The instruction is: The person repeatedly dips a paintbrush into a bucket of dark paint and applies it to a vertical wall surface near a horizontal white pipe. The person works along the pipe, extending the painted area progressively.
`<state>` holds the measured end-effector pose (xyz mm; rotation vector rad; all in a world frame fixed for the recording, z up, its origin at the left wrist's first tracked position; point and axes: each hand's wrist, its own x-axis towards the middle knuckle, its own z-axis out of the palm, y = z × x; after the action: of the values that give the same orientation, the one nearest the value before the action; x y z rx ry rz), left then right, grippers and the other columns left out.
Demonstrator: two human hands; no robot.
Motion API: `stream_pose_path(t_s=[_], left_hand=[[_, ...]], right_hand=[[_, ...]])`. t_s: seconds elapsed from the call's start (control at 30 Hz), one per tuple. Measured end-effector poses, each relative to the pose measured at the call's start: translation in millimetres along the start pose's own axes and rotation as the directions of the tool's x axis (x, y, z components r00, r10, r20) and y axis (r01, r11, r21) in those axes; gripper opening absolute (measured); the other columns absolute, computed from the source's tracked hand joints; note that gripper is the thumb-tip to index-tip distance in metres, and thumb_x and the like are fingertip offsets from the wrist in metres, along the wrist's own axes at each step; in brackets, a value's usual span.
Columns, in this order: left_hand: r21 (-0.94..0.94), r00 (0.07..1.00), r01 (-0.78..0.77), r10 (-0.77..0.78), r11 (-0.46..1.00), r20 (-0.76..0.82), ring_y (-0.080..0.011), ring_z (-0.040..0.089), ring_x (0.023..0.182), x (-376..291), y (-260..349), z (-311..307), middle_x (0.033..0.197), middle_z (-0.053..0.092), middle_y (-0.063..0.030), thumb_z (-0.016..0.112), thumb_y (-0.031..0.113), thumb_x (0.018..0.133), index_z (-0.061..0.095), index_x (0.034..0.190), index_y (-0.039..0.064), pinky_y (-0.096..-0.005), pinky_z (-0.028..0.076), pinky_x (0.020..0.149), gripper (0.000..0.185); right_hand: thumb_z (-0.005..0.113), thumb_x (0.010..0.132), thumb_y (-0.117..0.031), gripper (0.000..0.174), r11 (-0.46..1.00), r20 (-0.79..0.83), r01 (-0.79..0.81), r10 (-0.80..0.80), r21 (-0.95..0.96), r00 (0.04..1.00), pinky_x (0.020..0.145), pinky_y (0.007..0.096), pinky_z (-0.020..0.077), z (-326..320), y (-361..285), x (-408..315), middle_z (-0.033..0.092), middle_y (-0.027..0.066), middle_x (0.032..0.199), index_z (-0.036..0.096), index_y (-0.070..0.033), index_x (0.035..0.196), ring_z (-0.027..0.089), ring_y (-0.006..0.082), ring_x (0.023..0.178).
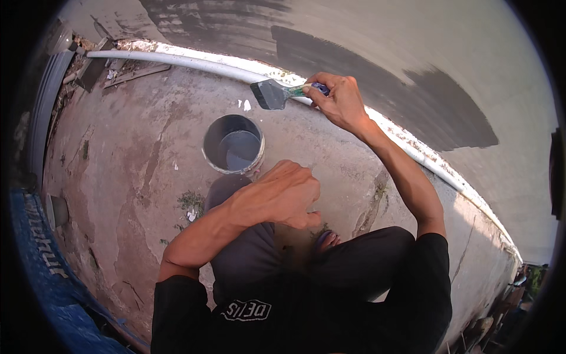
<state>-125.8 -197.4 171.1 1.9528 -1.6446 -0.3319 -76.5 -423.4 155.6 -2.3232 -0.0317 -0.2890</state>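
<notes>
My right hand [339,101] grips the handle of a wide paintbrush [270,94], held level above the floor near the wall's foot. Its bristles are coated in dark grey and point left. Below and to the left of the brush stands a bucket [261,152] with grey liquid inside. My left hand [285,194] hovers near my knee with its fingers curled in, and nothing shows in it. On the wall [477,75], a dark grey painted patch [353,84] spreads beyond my right hand; its right part has a ragged upper edge.
A white pipe [212,66] runs along the wall's base. Boards [137,75] and a grey block [93,68] lie at the far left. A blue tarp [48,283] and a small pot [57,211] are at the left edge. Cracks and weeds [191,201] mark the concrete floor [119,177].
</notes>
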Motion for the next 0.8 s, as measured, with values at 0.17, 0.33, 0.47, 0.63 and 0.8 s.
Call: stream_pose_path(t_s=[0.17,0.33,0.47,0.63,0.8], left_hand=[[-0.097,0.939,-0.229,0.194,0.968,-0.285,-0.0332,0.051,0.043,10.4,7.5,8.4,0.045,0.051,-0.0141,0.063,0.023,0.061,0.055,0.047,0.001,-0.043,0.04,0.046,0.028],[-0.249,0.818,-0.414,0.238,0.876,-0.524,-0.0343,0.044,0.039,8.8,12.6,4.3,0.043,0.044,-0.0179,0.062,0.017,0.053,0.045,0.043,0.001,-0.0429,0.033,0.044,0.025],[-0.25,0.869,-0.363,0.229,0.898,-0.44,-0.0349,0.044,0.04,-3.1,11.8,-7.6,0.045,0.043,-0.0195,0.063,0.015,0.052,0.046,0.044,0.001,-0.0438,0.032,0.044,0.023],[-0.287,0.81,-0.422,0.215,0.86,-0.546,-0.0357,0.047,0.042,-4.4,6.1,-4.1,0.047,0.046,-0.0193,0.064,0.014,0.056,0.043,0.045,0.001,-0.0445,0.035,0.046,0.027],[-0.279,0.878,-0.351,0.211,0.894,-0.431,-0.0332,0.051,0.047,-13.3,5.7,-19.8,0.05,0.048,-0.0134,0.069,0.014,0.061,0.045,0.05,0.003,-0.0434,0.039,0.049,0.028]], right_hand=[[0.073,0.088,-0.026,0.025,0.989,0.194,0.046,-0.019,-0.137,0.981,0.058,0.041,0.0493,73.8,-11.5,13.5,0.067,0.0176,0.065,0.078,-0.004,0.097,0.061,0.0306,0.055],[0.072,0.089,-0.024,0.025,0.931,0.287,0.201,-0.111,-0.304,0.951,0.055,0.0377,0.0459,128.4,-10.0,18.8,0.061,0.0144,0.061,0.076,0.0,0.094,0.055,0.0211,0.05],[0.07,0.087,-0.022,0.021,0.892,0.355,0.312,-0.19,-0.327,0.915,0.06,0.0458,0.0494,168.4,7.1,18.3,0.06,0.0205,0.06,0.074,-0.001,0.089,0.062,0.0368,0.056],[0.068,0.082,-0.017,0.021,0.865,0.351,0.374,-0.253,-0.336,0.902,0.062,0.0521,0.0528,188.2,5.3,18.9,0.063,0.0254,0.063,0.063,0.0,0.071,0.066,0.0446,0.063],[0.071,0.084,-0.016,0.019,0.891,0.268,0.357,-0.284,-0.28,0.921,0.053,0.0465,0.0468,157.3,-6.7,9.9,0.057,0.0189,0.056,0.064,-0.002,0.073,0.06,0.0389,0.053]])
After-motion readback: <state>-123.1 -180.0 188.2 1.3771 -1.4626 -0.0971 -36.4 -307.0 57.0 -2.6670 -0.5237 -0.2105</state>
